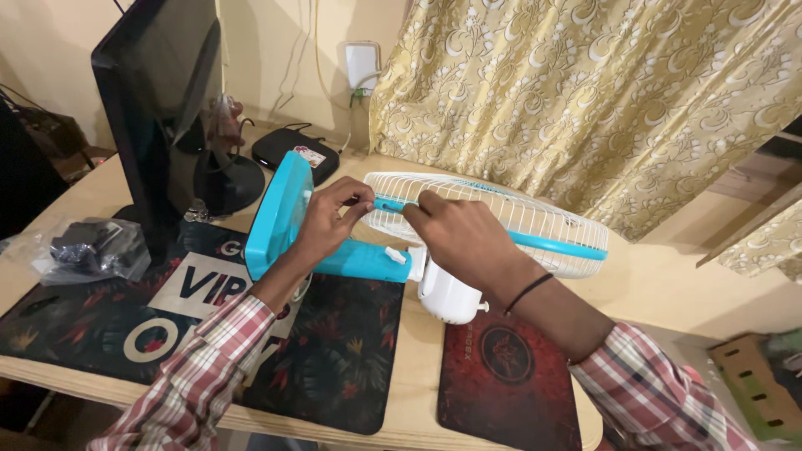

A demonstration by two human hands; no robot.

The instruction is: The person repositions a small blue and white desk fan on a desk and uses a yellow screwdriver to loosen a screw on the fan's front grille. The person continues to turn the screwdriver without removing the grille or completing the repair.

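A small table fan lies on its side on the wooden desk (pixel 393 367). It has a turquoise base (pixel 280 209), a turquoise stem (pixel 363 260), a white motor housing (pixel 447 296) and a white wire grille with a turquoise rim band (pixel 551 242). My left hand (pixel 330 219) pinches the near edge of the grille rim with thumb and fingers. My right hand (pixel 455 234) grips the same rim just to the right, with a black band on its wrist. Both arms wear plaid sleeves.
A black monitor (pixel 159 108) stands at the back left, a small black box (pixel 294 150) behind it. A clear bag of dark parts (pixel 88 249) lies at the left. A large dark floral mat (pixel 209 326) and a red mouse pad (pixel 510 376) cover the desk. A patterned curtain (pixel 601 100) hangs behind; a cardboard box (pixel 756 384) sits low at the right.
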